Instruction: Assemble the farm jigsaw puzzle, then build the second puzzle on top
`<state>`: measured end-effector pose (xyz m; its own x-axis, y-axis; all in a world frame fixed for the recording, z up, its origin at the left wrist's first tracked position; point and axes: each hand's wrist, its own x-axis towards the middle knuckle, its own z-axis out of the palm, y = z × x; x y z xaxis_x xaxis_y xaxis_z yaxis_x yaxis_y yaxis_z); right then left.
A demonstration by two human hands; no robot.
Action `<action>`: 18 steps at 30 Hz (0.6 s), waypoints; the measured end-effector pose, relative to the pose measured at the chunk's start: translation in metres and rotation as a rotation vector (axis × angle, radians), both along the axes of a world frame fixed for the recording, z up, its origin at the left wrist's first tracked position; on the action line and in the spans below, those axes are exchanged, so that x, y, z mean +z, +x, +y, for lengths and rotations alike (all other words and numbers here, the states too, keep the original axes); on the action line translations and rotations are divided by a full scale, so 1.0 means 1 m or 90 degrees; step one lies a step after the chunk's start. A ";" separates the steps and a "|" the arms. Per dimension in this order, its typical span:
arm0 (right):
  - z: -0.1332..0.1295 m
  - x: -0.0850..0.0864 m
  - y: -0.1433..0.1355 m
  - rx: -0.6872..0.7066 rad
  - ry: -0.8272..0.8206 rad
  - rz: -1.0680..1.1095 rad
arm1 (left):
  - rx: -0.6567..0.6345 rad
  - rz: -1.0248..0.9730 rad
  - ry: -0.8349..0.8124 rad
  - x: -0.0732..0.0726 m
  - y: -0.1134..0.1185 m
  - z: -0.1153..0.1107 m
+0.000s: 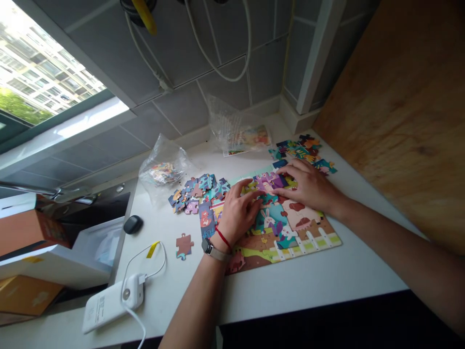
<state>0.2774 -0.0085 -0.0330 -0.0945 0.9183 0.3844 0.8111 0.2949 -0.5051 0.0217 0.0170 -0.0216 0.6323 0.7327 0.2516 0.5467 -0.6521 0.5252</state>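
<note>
A farm-scene jigsaw puzzle (301, 245), with cows, rabbits and a white fence, lies partly assembled on the white counter. My left hand (240, 211) rests over its left-middle part, fingers bent but apart, their tips on the pieces. From the right, my right hand (310, 186) reaches over the upper part. Its thumb and fingers close around the edges of a purple puzzle piece (276, 180) lying on the puzzle. Loose puzzle pieces (192, 194) are heaped beside the puzzle's upper left. Another pile of pieces (305, 148) lies beyond my right hand. One brown piece (184, 245) lies alone at left.
A clear bag with pieces (163, 167) and another plastic bag (225, 121) over a picture card (254, 138) stand along the wall. At left are a black case (132, 224), a cabled white power bank (112, 300) and boxes (32, 232) by the sink. A wooden panel (403, 111) borders the right.
</note>
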 end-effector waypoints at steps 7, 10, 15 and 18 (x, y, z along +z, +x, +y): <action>0.002 0.002 0.019 0.138 -0.034 0.007 | -0.039 0.105 0.005 0.007 0.002 -0.004; 0.003 0.002 0.020 0.143 -0.045 0.015 | -0.050 0.115 -0.008 0.006 0.002 -0.004; 0.003 0.003 0.016 0.113 -0.028 0.036 | -0.042 0.069 -0.002 0.000 0.001 -0.002; 0.003 0.003 0.014 0.107 -0.036 0.037 | -0.051 0.054 0.013 -0.001 0.000 0.000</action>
<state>0.2910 -0.0060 -0.0299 -0.2278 0.9115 0.3425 0.7212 0.3943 -0.5696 0.0222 0.0171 -0.0224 0.7084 0.6741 0.2090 0.5337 -0.7055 0.4663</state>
